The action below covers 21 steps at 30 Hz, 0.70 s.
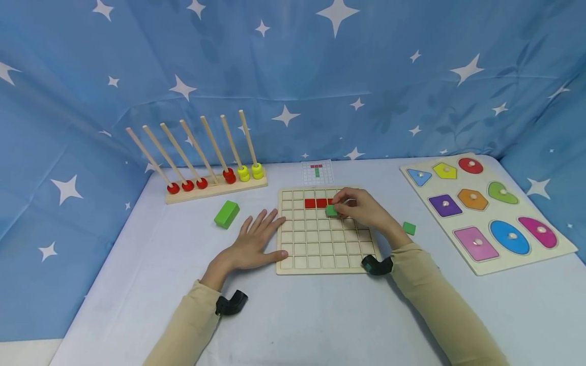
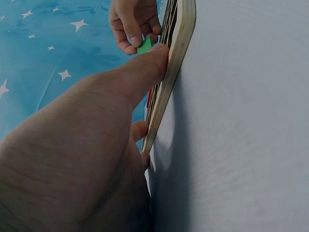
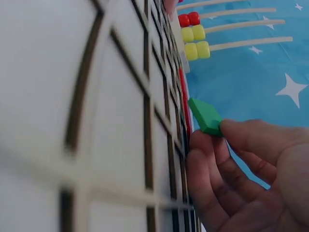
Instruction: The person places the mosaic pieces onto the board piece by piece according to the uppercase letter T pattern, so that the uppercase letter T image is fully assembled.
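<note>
My right hand [image 1: 363,207] pinches a green square tile [image 3: 206,116] between thumb and fingers, tilted close over the wooden grid board [image 1: 312,249]. Just behind that tile, red square tiles [image 1: 310,203] sit in a row of the board's cells, the row's right part hidden by the hand. My left hand [image 1: 256,244] lies with fingers spread at the board's left edge, its thumb on the frame. In the left wrist view, the left thumb [image 2: 149,65] rests along the board's rim. Another green tile [image 1: 409,228] lies on the table beside the right forearm.
Behind the board is a pattern card [image 1: 317,173] with a red and green T. A bead stand [image 1: 215,190] with upright rods is at the back left, a green block [image 1: 226,214] in front of it. A knobbed shape puzzle [image 1: 487,213] lies at the right.
</note>
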Available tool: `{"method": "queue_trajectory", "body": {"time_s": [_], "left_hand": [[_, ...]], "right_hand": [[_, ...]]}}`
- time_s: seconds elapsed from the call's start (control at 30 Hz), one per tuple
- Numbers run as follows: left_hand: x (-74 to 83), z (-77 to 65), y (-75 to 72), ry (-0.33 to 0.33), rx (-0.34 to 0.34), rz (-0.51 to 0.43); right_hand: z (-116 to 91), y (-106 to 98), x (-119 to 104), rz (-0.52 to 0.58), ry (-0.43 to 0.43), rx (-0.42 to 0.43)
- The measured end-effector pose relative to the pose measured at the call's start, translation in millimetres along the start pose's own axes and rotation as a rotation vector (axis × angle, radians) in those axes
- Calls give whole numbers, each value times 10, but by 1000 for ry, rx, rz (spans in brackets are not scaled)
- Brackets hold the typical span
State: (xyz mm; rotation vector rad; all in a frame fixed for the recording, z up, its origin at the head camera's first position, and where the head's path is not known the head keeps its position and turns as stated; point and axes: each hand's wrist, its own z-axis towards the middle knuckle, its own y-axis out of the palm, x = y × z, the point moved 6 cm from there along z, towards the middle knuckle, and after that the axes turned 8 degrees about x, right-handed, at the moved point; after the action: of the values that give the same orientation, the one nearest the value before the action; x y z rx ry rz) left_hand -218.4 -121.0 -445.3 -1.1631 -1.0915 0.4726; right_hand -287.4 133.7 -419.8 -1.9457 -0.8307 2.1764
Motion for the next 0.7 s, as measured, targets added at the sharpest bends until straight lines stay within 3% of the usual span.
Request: {"method": "queue_trajectory", "body": {"time_s": [0.47,0.7], "left_hand": [[0,-1,0,16,26,6],[-21,-4,-16,64,102,4]], "right_hand": [[99,146,-42,-175,-27,32],[73,182,-100,-245,-77,13]]}}
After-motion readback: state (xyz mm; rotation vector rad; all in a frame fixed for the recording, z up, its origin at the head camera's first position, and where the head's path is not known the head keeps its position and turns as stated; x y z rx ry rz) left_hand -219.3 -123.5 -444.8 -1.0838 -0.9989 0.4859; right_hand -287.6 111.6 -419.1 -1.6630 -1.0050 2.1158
